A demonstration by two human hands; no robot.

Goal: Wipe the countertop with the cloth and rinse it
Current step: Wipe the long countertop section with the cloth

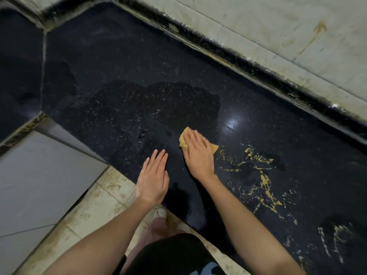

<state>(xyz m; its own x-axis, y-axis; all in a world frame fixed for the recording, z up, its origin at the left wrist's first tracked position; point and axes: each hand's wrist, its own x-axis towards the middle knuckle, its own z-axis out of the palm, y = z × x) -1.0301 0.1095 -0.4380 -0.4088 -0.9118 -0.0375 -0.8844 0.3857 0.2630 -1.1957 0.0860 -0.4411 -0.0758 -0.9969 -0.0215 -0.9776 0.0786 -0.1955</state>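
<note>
The polished black speckled stone countertop (139, 80) runs diagonally from upper left to lower right of the frame, hard and slick, with a wet patch near the middle and yellow smeared residue (262, 181) at centre right. Pale stained wall tiles (278, 36) fill the upper right. The left hand (153, 179), just left of centre, lies flat with straight fingers together, holding nothing. The right hand (198, 153) presses flat, fingers straight, on the small yellow cloth (183, 138) at the frame's centre, touching the stone. The cloth looks light, soft and limp; palm pressure should drag it, and bunching its exposed edges would lift it for rinsing.
</note>
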